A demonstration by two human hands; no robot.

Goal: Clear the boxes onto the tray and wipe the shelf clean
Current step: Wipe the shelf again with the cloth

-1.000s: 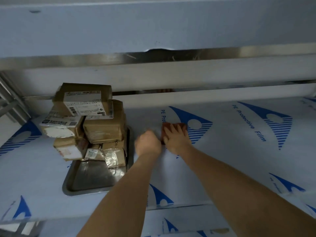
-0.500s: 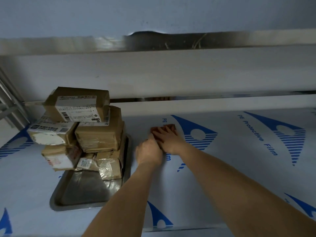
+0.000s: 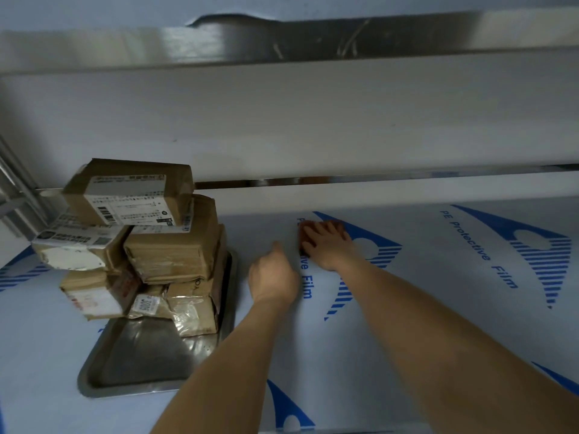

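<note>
Both hands work the wiping step: right hand point(image 3: 327, 245) flat, pressing the brown sponge point(image 3: 303, 238), left hand point(image 3: 273, 274) loosely curled and empty; next, sweep across the shelf point(image 3: 438, 308).

Lighting is running dim and cool, with a bluish cast lying over the whole head view. A soft glare is showing on the metal rail point(image 3: 344, 42) above and on the bare floor of the tray point(image 3: 147, 349). The boxes point(image 3: 138, 233) are casting faint shadows onto the tray. Straight edges are bowing near the frame borders. Detail is smearing slightly throughout; label print is reading as illegible, and far corners are darkening.
</note>
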